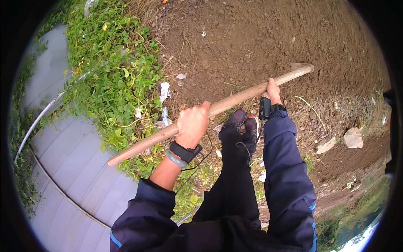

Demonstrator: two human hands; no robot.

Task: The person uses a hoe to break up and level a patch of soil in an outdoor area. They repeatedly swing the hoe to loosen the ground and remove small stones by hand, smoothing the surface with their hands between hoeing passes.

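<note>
A hoe with a thick wooden handle (239, 97) lies slantwise across the view, from lower left to upper right. My left hand (192, 123) is closed around the handle, some way up from its rounded free end. Farther along, my right hand (273, 91) grips the same handle nearer the head. At the far end the metal hoe head (300, 66) shows only in part, over the brown soil (233, 47); its blade edge is hidden. Both wrists wear black straps with cables, and a pale bangle (176, 159) circles the left one.
Green leafy plants (119, 78) and grey sheeting (78, 148) with a curved metal pipe (47, 110) lie at left. Flat stones (353, 138) are at right. White litter (164, 91) lies along the soil's edge. My shoes (236, 117) stand on dry grass below the handle.
</note>
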